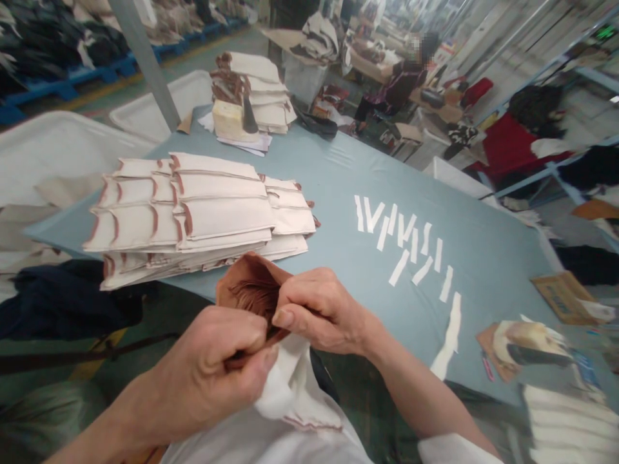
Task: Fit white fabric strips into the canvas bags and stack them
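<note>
the fingers (289, 317) of the right hand (326, 311) are bent and closed, thumb against forefinger, pinching the rim of a brown cloth piece (251, 283). just beside it, the left hand (220, 354) is curled like a fist, its thumb pressed down at the same brown edge; what its hidden fingertips do inside the fold, i cannot tell. the brown piece is held up between both hands, in front of the worker's white top (256, 438), at the near edge of a blue-grey table (333, 238). it gapes open on the far side, showing fine gathered folds, and a white cloth (290, 377) with a thin reddish-brown edge hangs below the hands.

on the table, just beyond the left hand, lies a broad stack of cream pieces (222, 216), flat, layered in overlapping rows and edged in brown. farther back is a smaller stack (265, 96) of similar pieces, a pale yellow block (235, 119) in front of it. to the right, white strips (438, 254) lie scattered at slants, apart from the hands; a longer one reaches the table's near edge. beyond the table, another person (399, 87) in dark clothing shows blurred.
</note>
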The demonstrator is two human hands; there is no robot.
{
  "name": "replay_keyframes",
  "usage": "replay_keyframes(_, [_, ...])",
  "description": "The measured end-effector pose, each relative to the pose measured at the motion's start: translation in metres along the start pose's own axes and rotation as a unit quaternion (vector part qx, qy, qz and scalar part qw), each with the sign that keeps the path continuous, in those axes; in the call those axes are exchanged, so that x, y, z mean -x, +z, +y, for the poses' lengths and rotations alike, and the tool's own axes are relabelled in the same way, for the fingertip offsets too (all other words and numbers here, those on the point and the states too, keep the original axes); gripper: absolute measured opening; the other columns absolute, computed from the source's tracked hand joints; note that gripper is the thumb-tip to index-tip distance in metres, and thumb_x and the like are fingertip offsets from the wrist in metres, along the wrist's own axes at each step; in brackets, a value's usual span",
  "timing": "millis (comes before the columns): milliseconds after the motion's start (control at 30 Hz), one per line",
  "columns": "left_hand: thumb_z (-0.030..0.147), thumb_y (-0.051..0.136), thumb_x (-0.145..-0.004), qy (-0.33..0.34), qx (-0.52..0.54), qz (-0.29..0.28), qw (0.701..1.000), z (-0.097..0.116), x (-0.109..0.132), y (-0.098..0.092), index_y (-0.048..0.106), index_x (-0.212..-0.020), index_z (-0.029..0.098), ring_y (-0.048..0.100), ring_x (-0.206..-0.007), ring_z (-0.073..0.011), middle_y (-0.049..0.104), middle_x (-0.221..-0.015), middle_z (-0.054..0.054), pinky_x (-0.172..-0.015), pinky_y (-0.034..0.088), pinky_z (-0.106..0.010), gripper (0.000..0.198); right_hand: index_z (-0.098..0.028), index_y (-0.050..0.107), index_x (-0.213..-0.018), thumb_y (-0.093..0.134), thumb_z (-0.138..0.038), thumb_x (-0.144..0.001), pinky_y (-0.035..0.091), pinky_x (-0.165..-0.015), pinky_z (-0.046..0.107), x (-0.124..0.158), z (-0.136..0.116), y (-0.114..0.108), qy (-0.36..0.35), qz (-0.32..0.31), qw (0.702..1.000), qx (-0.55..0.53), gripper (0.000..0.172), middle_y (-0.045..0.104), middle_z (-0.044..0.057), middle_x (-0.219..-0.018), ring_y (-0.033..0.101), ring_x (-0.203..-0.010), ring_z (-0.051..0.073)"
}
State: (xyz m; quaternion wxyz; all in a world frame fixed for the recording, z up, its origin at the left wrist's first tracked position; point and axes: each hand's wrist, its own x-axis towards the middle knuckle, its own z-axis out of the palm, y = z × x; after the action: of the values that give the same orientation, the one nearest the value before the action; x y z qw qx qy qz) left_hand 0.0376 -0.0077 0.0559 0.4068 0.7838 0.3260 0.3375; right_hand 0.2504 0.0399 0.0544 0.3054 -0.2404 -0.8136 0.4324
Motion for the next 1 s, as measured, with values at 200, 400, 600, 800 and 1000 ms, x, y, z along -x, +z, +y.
replay_keyframes(200, [0.005,0.046,-0.093,0.016,0.038,0.050,0.998,0.009,0.018,0.023,0.025,-0.074,0.023,0.036,-0.047,-0.0073,0.028,-0.060,0.009,-0.052,0.027,-0.025,0.033,-0.023,0.052,-0.072,0.022,-0.067,-0.115,0.042,-0.067,0.030,0.003,0.030,0.009,-0.014,0.048,0.999,0.018,0.069,0.057,0.000,-0.065,0.051,-0.061,0.014])
replay_keyframes(400, [0.013,0.054,-0.100,0.017,0.125,0.039,0.991,0.003,0.013,0.012,0.030,-0.075,0.023,0.035,-0.048,-0.0082,0.031,-0.062,0.010,-0.049,0.027,-0.024,0.036,-0.023,0.065,-0.077,0.019,-0.068,-0.115,0.051,-0.085,0.036,0.006,0.064,0.008,-0.025,0.128,0.989,0.063,0.075,0.068,0.005,-0.077,0.065,-0.081,0.020])
replay_keyframes(600, [0.007,0.052,-0.097,0.039,0.083,0.027,0.995,0.005,0.013,0.015,0.031,-0.077,0.024,0.038,-0.050,-0.0087,0.029,-0.063,0.010,-0.053,0.029,-0.026,0.034,-0.024,0.066,-0.079,0.022,-0.066,-0.115,0.051,-0.091,0.040,0.013,0.066,0.007,-0.025,0.160,0.985,0.068,0.071,0.070,0.005,-0.077,0.067,-0.087,0.022])
replay_keyframes(800, [0.001,0.043,-0.084,0.063,0.079,0.105,0.989,0.001,0.001,0.037,0.018,-0.078,0.025,0.025,-0.049,-0.0085,0.020,-0.064,0.009,-0.051,0.023,-0.027,0.036,-0.022,0.072,-0.104,0.040,-0.068,-0.112,0.049,-0.110,0.046,0.019,0.071,0.020,0.072,0.276,0.958,0.021,0.056,0.076,0.013,-0.128,0.067,-0.125,0.028])
replay_keyframes(1000, [0.000,0.046,-0.079,0.073,0.061,0.213,0.972,-0.018,-0.015,0.040,0.015,-0.077,0.027,0.022,-0.047,-0.0078,0.019,-0.061,0.009,-0.047,0.018,-0.027,0.041,-0.020,0.076,-0.098,0.047,-0.073,-0.107,0.059,-0.085,0.037,0.040,0.092,0.041,0.282,0.180,0.936,-0.108,0.061,0.078,0.009,-0.099,0.073,-0.093,0.025])
